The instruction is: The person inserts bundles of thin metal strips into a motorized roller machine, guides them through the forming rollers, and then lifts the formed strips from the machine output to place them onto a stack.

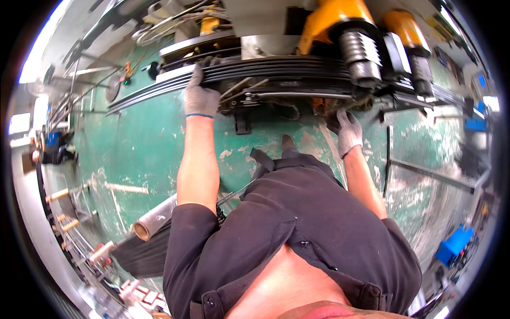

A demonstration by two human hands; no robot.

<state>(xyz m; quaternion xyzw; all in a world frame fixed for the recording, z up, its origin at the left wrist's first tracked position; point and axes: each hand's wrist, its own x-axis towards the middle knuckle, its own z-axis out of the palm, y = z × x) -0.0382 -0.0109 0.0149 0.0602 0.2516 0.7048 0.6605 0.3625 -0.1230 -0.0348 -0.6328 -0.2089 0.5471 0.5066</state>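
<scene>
My left hand [202, 98], in a pale knit glove with dark fingers, is closed around a bundle of long, thin dark strips [154, 91]. The strips run lengthwise across the front of a machine, and their left ends stick out past it. My thumb lies on the near side of the bundle, while the other fingers are partly hidden behind it. Lower and to the right, my gloved right hand [349, 132] is just below the machine's front edge. Its fingers are loosely bent and apart, with nothing visible in them. A metal rod [297, 96] lies along the front edge between my hands.
Two yellow machine heads with ribbed metal cylinders [361, 50] stand over the strips at the right. A cardboard-cored film roll [154, 219] lies at lower left. A metal frame [430, 175] stands right, near a blue box [454, 244]. Another person [56, 155] is far left.
</scene>
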